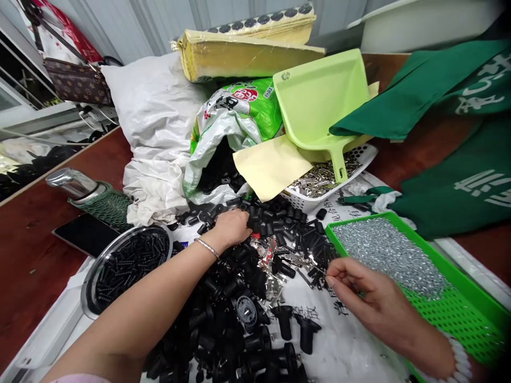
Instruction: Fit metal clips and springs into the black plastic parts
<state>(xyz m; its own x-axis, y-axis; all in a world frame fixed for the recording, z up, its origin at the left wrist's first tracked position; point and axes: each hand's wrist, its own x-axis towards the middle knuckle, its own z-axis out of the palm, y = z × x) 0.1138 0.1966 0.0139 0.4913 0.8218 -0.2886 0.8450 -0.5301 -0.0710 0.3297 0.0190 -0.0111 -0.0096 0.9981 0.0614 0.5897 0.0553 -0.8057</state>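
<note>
Left hand point(233, 227) sits in black parts point(223, 284) on the sheet point(343, 348); we can't tell its grip. Right hand point(361, 290) pinches a thin strip point(324, 272); a loose pinch could lose it among clips point(275, 287).

single head-worn view, facing forward and down, close above the hands point(232, 227), grey wall point(159, 21) beyond

Assembly workshop, heaped black parts point(239, 271), green tray point(451, 314) of metal pieces point(387, 252)
</note>
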